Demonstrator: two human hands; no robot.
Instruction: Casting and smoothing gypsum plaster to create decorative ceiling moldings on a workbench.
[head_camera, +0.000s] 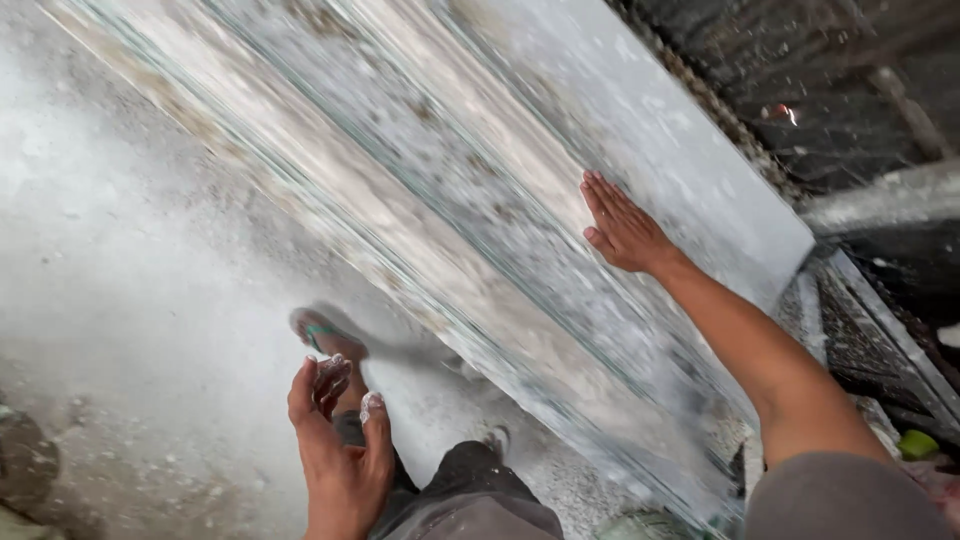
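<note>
Several large glass sheets (480, 190) stand stacked and leaning, dusty and streaked, running diagonally from the upper left to the lower right. My right hand (622, 226) lies flat on the face of the top sheet, fingers together and stretched out. My left hand (340, 450) hangs free in front of me near the sheets' lower edge, fingers loosely curled and dusted white, holding nothing. Below it I see my foot in a sandal (325, 338) on the floor.
The dusty grey concrete floor (120, 260) spreads to the left. A dark metal frame or rack (870, 330) runs along the right behind the sheets, with a small green object (917, 444) by it. Rubble lies at the lower left.
</note>
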